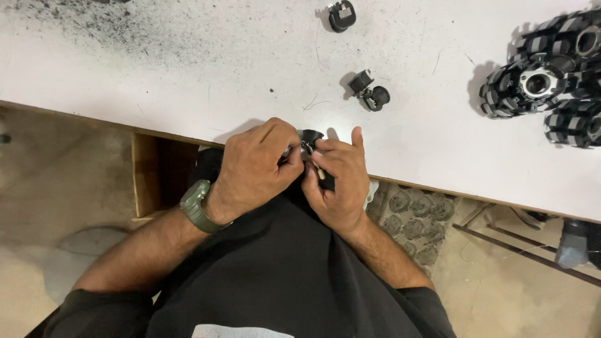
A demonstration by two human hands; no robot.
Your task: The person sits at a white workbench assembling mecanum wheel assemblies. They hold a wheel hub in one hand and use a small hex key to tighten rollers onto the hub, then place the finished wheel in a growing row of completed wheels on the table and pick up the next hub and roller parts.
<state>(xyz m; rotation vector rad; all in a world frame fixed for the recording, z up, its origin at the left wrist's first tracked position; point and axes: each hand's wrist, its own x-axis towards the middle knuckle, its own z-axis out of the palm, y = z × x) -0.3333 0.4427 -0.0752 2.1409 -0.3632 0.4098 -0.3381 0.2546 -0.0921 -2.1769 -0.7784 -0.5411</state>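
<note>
While pinched between both hands (300, 166): small black roller part (310, 138).

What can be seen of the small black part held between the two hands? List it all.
The small black part looks like dark plastic or rubber with a shiny metal piece at its middle. Both hands pinch it at the white table's near edge: left hand covers its left side, right hand its right. Most is hidden by the fingers; only the rounded top shows.
</note>
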